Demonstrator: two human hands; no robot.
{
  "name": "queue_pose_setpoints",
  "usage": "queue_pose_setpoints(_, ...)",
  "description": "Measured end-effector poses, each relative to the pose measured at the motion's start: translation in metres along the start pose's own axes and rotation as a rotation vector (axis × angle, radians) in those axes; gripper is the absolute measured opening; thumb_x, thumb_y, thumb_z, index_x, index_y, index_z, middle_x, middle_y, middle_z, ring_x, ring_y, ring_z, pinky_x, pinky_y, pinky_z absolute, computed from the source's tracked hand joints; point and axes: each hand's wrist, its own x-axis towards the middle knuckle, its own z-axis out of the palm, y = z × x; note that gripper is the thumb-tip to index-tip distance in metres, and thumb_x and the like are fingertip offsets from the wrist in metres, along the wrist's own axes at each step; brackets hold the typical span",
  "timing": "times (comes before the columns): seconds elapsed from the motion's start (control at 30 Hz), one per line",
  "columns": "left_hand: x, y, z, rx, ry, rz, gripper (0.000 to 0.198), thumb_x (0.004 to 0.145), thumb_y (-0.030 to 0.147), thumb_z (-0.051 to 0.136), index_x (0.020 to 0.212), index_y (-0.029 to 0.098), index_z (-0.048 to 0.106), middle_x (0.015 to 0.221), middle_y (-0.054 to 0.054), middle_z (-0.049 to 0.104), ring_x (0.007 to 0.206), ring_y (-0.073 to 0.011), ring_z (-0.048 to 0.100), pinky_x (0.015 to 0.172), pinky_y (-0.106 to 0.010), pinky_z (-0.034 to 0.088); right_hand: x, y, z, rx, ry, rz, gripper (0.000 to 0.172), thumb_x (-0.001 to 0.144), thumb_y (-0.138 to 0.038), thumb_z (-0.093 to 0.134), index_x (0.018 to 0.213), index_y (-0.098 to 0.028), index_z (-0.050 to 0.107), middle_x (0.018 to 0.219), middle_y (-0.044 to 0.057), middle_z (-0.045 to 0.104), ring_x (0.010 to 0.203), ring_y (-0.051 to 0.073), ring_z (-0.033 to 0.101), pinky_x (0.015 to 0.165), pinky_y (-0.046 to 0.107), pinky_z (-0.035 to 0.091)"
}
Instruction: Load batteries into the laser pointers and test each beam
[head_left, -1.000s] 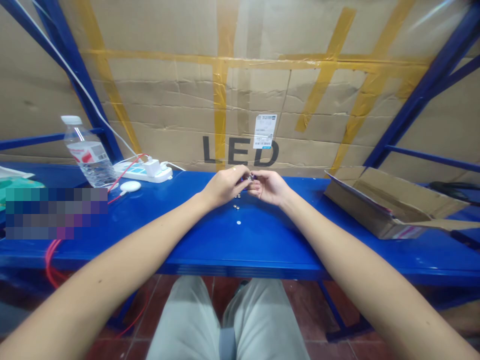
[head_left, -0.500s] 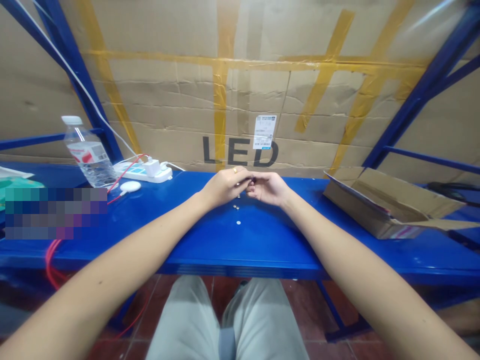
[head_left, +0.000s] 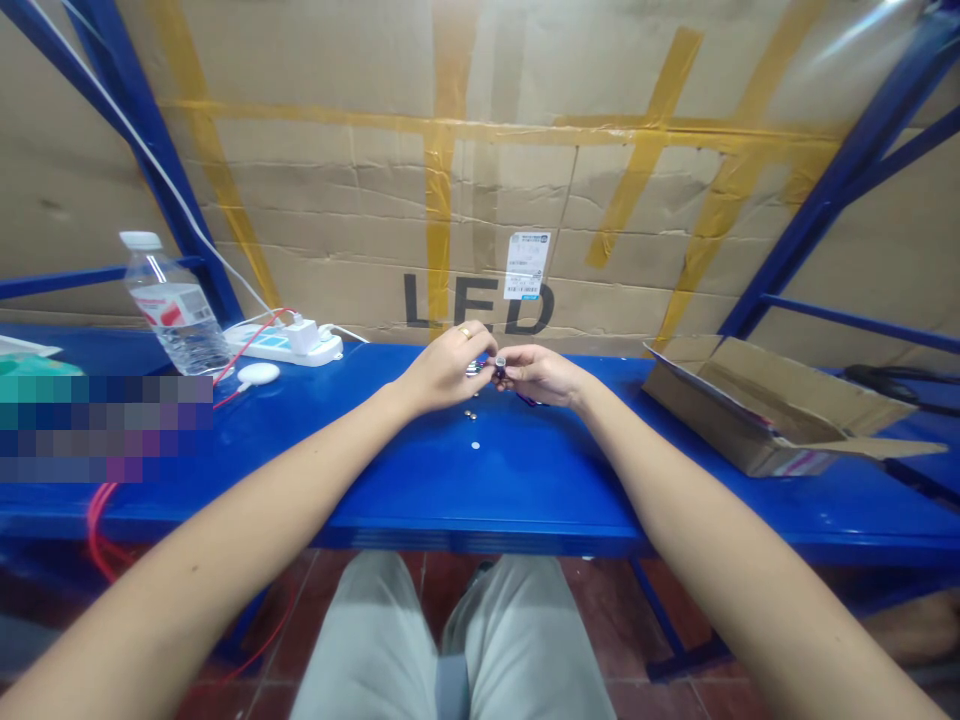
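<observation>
Both my hands meet above the back middle of the blue table [head_left: 480,490]. My left hand [head_left: 448,368], with a gold ring on one finger, has its fingers curled and pinched on a small silvery part. My right hand [head_left: 541,377] pinches a small dark part [head_left: 499,371] against it, fingertip to fingertip. Just below the hands, small round silver cells [head_left: 470,411] lie on the table, and one more button cell [head_left: 475,445] lies nearer to me.
A water bottle [head_left: 175,306] stands at the back left beside a white power strip [head_left: 285,341] with red wires and a small white puck [head_left: 259,374]. An open cardboard box [head_left: 772,405] lies at the right. Taped cardboard marked LED [head_left: 480,305] closes the back.
My hands have stayed together over the same spot. The right hand has turned a little and the small dark part now shows between the fingertips.
</observation>
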Motion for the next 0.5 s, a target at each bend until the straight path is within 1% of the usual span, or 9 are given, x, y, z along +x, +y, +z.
queue_pose_setpoints(0.07,0.000,-0.004,-0.005,-0.036,-0.084,-0.077,0.007,0.086,0.023,0.058,0.088,0.017,0.060,0.085,-0.006,0.065,0.080,-0.0178,0.060,0.074,-0.032,0.049,-0.001,-0.002,-0.001,-0.062,0.004,0.021,0.018,0.071,-0.011,0.071,0.088,-0.014,0.070,0.082,0.004,0.069,0.074,0.014,0.062,0.074,0.028,0.050)
queue_pose_setpoints(0.1,0.000,-0.007,-0.007,-0.079,-0.148,-0.132,0.007,0.085,0.023,0.059,0.087,0.017,0.062,0.080,-0.004,0.066,0.074,-0.0166,0.060,0.070,-0.030,0.048,-0.001,-0.002,-0.001,-0.080,0.005,0.030,0.019,0.071,-0.010,0.071,0.089,-0.014,0.069,0.082,0.003,0.069,0.075,0.014,0.063,0.074,0.029,0.051)
queue_pose_setpoints(0.13,-0.001,-0.010,-0.010,-0.135,-0.231,-0.191,0.008,0.083,0.023,0.060,0.086,0.017,0.064,0.077,-0.003,0.067,0.069,-0.0154,0.061,0.066,-0.028,0.047,-0.001,-0.003,-0.001,-0.089,0.006,0.035,0.019,0.070,-0.010,0.071,0.089,-0.015,0.069,0.082,0.003,0.069,0.075,0.015,0.064,0.074,0.030,0.052)
queue_pose_setpoints(0.2,-0.005,-0.017,-0.014,-0.252,-0.449,-0.274,0.009,0.080,0.020,0.060,0.084,0.018,0.068,0.074,-0.001,0.070,0.064,-0.0137,0.062,0.059,-0.024,0.045,-0.002,-0.004,0.000,-0.092,0.008,0.038,0.020,0.069,-0.010,0.072,0.088,-0.016,0.067,0.082,0.002,0.068,0.076,0.016,0.065,0.074,0.030,0.053)
queue_pose_setpoints(0.23,-0.006,-0.021,-0.015,-0.294,-0.559,-0.292,0.011,0.079,0.018,0.060,0.084,0.019,0.070,0.076,-0.001,0.073,0.065,-0.0136,0.064,0.059,-0.023,0.045,-0.002,-0.005,0.000,-0.092,0.007,0.037,0.021,0.069,-0.010,0.072,0.088,-0.016,0.065,0.082,0.002,0.068,0.076,0.016,0.066,0.075,0.030,0.053)
queue_pose_setpoints(0.3,-0.010,-0.026,-0.015,-0.349,-0.720,-0.308,0.016,0.076,0.017,0.062,0.085,0.022,0.074,0.079,0.000,0.075,0.067,-0.0138,0.066,0.060,-0.022,0.045,-0.002,-0.005,0.000,-0.109,0.004,0.036,0.021,0.070,-0.010,0.071,0.087,-0.016,0.063,0.082,0.002,0.068,0.077,0.016,0.067,0.076,0.031,0.053)
queue_pose_setpoints(0.37,-0.012,-0.027,-0.013,-0.387,-0.785,-0.316,0.019,0.075,0.017,0.063,0.088,0.023,0.076,0.077,0.001,0.075,0.063,-0.0133,0.066,0.057,-0.021,0.044,-0.002,-0.005,0.001,-0.164,-0.004,0.046,0.021,0.069,-0.010,0.071,0.087,-0.017,0.062,0.081,0.002,0.069,0.078,0.017,0.068,0.076,0.032,0.053)
queue_pose_setpoints(0.43,-0.012,-0.024,-0.010,-0.414,-0.790,-0.320,0.021,0.074,0.017,0.064,0.089,0.023,0.077,0.070,0.002,0.073,0.056,-0.0126,0.063,0.053,-0.021,0.041,-0.001,-0.005,0.001,-0.243,-0.030,0.065,0.021,0.068,-0.009,0.070,0.086,-0.017,0.061,0.078,0.003,0.070,0.078,0.018,0.068,0.074,0.031,0.053)
queue_pose_setpoints(0.5,-0.010,-0.021,-0.008,-0.420,-0.780,-0.322,0.019,0.074,0.017,0.064,0.086,0.022,0.077,0.064,0.002,0.070,0.052,-0.0123,0.061,0.052,-0.021,0.040,0.000,-0.004,0.002,-0.315,-0.067,0.091,0.022,0.066,-0.009,0.070,0.085,-0.017,0.061,0.077,0.003,0.070,0.078,0.018,0.068,0.071,0.029,0.053)
